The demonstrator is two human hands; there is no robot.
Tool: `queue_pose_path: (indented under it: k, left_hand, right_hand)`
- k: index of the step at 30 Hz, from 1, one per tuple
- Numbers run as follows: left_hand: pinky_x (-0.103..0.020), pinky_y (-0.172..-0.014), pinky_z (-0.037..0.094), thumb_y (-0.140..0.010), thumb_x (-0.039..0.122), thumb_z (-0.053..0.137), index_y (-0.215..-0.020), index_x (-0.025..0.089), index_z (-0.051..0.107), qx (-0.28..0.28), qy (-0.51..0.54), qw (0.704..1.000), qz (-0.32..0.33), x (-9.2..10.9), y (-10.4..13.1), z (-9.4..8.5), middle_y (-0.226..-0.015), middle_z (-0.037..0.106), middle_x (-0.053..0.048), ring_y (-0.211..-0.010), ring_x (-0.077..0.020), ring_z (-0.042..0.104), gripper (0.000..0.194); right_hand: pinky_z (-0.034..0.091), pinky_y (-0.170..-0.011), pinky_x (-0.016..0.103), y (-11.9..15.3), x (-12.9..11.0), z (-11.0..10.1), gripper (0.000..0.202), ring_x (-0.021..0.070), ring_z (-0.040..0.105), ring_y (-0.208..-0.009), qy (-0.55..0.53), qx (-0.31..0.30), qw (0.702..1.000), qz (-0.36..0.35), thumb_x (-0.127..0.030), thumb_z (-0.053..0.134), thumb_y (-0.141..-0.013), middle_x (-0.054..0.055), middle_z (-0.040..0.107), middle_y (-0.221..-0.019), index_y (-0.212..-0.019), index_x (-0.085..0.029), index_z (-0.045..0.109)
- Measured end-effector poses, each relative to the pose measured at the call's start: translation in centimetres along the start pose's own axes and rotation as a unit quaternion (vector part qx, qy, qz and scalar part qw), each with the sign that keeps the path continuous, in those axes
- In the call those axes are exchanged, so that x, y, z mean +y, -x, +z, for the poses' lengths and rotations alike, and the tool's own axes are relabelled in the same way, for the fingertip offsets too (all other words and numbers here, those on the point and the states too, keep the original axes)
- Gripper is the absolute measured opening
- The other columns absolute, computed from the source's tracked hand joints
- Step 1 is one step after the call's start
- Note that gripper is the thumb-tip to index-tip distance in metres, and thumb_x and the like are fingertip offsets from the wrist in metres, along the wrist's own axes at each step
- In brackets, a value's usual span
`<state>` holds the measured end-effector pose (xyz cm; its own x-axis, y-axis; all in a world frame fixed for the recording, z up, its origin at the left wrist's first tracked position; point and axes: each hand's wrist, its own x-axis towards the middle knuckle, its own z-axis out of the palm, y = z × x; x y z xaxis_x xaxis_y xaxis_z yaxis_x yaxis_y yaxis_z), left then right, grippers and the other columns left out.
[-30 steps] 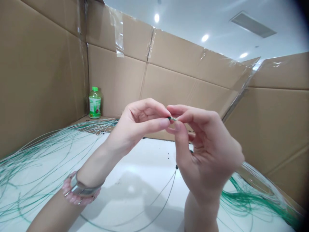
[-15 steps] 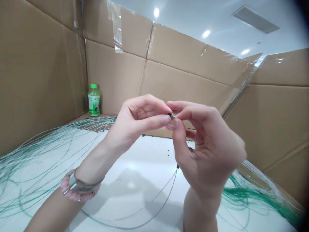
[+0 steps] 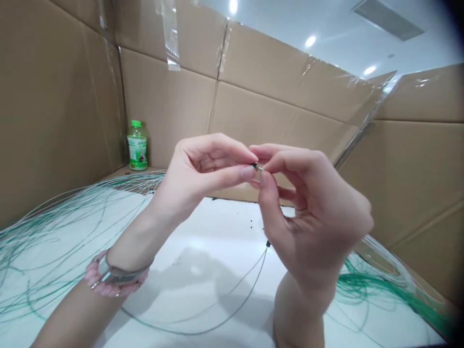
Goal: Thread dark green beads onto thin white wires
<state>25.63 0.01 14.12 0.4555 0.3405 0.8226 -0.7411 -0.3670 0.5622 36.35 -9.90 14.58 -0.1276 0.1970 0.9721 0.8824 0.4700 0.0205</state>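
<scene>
Far left: brown cardboard wall, and below it a loose spread of thin green and white wires fanning over the white tabletop. Green-capped plastic bottle, green and white label, upright in the back corner by the cardboard. Next, left forearm coming in from the bottom edge; on the wrist a metal band and a pink bead bracelet, side by side.

Left hand: raised above the tabletop, thumb and forefinger pinching a small dark piece, other fingers curled behind. The piece is mid-air between both hands, pale tip pointing right; too small to tell exactly what it is.

Below, on the tabletop: a thin dark wire in a wide loop, running from near the left forearm to a small black connector, which lies just beside the right hand's outline in view. Hand shadows on the white surface.

Right hand: thumb and forefinger closed on the pale end of the same piece, fingertips almost meeting the left's; remaining fingers bent behind.

Right: bundle of green wires on the tabletop, white strands beside it, against the right cardboard panel.
</scene>
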Motion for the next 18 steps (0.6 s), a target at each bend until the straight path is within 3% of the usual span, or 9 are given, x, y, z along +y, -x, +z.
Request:
queue_pose_path:
  k: [18]
  left_hand:
    - [-0.018, -0.062, 0.059, -0.071, 0.005, 0.07, -0.078, 0.021, 0.072, 0.059, -0.132, 0.988, 0.045, 0.89, 0.26, 0.27, -0.075, 0.07, 0.004, -0.07, -0.0118, 0.068, 0.018]
  right_hand:
    - [0.063, -0.06, 0.026, -0.06, 0.07, 0.04, 0.024, 0.016, 0.068, -0.08, -0.014, 0.007, 1.0, 0.006, -0.003, 0.054, -0.08, 0.001, 0.068, -0.089, -0.09, -0.025, 0.057]
